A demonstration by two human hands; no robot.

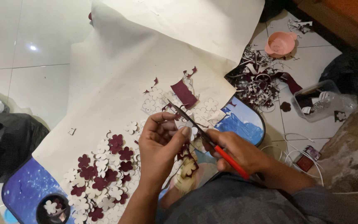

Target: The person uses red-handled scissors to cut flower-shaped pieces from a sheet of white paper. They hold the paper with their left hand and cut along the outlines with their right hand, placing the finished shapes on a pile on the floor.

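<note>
Where the black bag slumps at far left, we begin: next, cut maroon and white flowers heaped on cream paper over a blue tray. Our left hand pinches a white flower piece between thumb and fingers. Our right hand grips red-handled scissors, blades touching that piece. Beyond: scraps, pink bowl, clear plastic tub.

Bare forearms, no sleeves; grey trousers (plain cloth) over the lap.
</note>
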